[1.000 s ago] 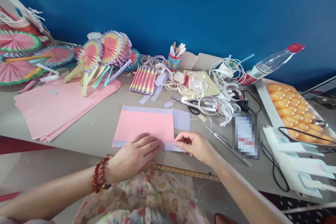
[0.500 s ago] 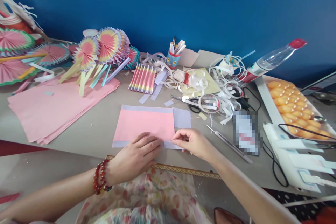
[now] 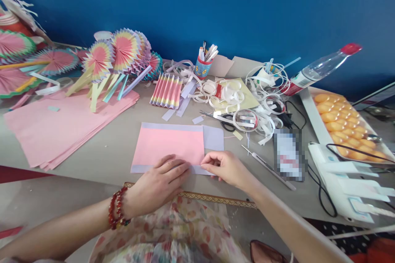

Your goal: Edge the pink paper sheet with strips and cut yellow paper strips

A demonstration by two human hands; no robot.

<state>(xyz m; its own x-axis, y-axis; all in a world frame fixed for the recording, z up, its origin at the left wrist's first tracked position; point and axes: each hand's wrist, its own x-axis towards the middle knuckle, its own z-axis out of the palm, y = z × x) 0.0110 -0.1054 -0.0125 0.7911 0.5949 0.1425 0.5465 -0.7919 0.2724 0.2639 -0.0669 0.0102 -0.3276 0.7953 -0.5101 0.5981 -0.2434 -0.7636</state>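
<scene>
In the head view, the rectangular pink paper sheet (image 3: pixel 169 146) lies flat on the grey worktop (image 3: pixel 117 156), straight ahead of the person and just beyond the fingers. Its long axis runs left to right, roughly in line with the worktop's front edge. A narrow lilac paper band (image 3: pixel 140 169) borders the near long side, and a matching far lilac band (image 3: pixel 173 127) borders the opposite one. A lilac paper piece with rounded corners (image 3: pixel 214 138) shows past the sheet's right end, partly covered by it.

Both hands are at the near long side, a short gap apart, so neither is clearly the nearer. The left hand (image 3: pixel 166 176) lies palm down across the middle of that side, fingers extended and slightly spread, their tips reaching over the pink paper; its forearm comes in from the lower left, with a red beaded bracelet (image 3: pixel 118 208) at the wrist. The right hand (image 3: pixel 224 167) is at the near right corner, its forearm slanting in from the lower right. Its thumb and forefinger come together in a pinch at the band's right end, pointing left toward the other hand; whether paper is caught between the tips, I cannot tell. The remaining fingers curl beneath.
</scene>
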